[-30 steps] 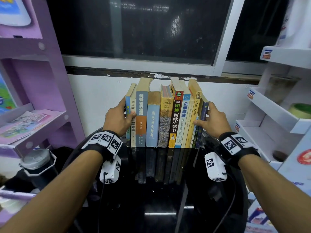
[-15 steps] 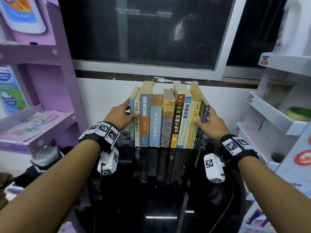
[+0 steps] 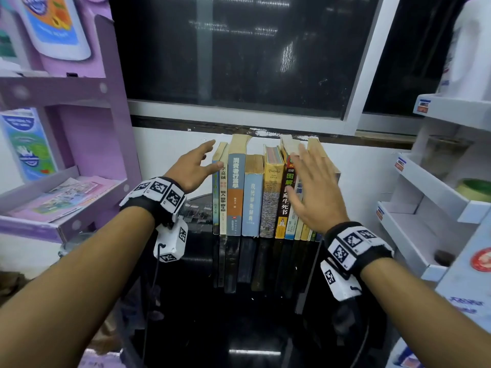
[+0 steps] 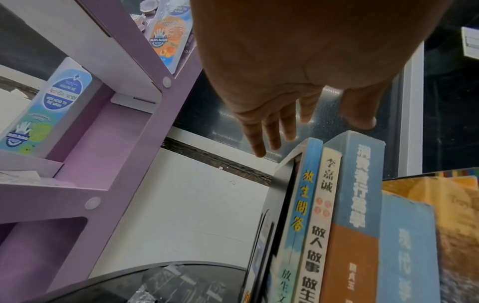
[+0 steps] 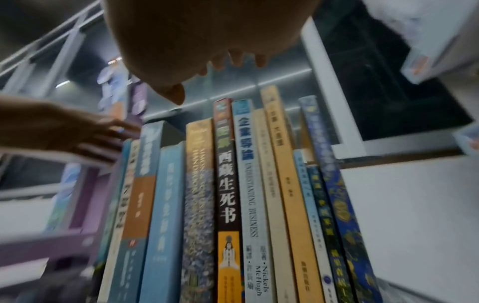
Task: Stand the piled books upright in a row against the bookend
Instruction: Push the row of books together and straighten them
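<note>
A glossy black table (image 3: 265, 328) sits under a dark window (image 3: 239, 54). The books (image 3: 252, 195) stand upright between your left hand (image 3: 191, 168) and right hand (image 3: 316, 192), both spread and holding nothing.

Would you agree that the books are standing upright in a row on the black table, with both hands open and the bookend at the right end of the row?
Not quite: the bookend stands at the left end of the row of books, as the left wrist view shows. The left hand and right hand are open, over the black table.
</note>
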`<state>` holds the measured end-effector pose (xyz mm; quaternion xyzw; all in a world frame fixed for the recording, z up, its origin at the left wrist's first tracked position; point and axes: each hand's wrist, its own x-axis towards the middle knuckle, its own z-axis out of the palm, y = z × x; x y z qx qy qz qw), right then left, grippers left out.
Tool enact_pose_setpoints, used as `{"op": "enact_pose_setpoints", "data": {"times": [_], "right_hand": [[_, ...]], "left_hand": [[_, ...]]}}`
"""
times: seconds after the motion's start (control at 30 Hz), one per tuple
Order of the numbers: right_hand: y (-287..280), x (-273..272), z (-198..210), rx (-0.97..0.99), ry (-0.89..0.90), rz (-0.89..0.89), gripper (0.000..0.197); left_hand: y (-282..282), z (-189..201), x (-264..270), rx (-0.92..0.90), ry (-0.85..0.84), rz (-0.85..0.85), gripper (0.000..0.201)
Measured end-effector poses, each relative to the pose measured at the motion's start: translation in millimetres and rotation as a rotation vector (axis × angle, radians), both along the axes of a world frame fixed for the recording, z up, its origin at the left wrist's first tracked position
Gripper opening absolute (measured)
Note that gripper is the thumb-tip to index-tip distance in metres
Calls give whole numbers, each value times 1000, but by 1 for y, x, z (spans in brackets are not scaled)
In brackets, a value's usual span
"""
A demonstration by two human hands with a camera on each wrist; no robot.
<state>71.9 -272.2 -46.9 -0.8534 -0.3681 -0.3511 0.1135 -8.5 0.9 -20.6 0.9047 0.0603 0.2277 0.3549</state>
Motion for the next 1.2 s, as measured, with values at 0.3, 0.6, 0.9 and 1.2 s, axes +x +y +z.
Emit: {"op": "enact_pose_setpoints", "data": {"times": [0.3, 0.6, 0.9, 1.2], "right_hand": [[56, -1, -34, -612, -268, 287, 69], [102, 8, -55, -739, -321, 413, 68], [122, 33, -69, -809, -334, 396, 72], [123, 48, -71, -789, -447, 445, 75]], "left_hand": [[12, -4, 6, -59, -118, -87, 58], [23, -8, 24, -120, -142, -192, 52], [20, -14, 46, -91, -99, -305, 57], [29, -26, 63, 1, -145, -298, 59]]}}
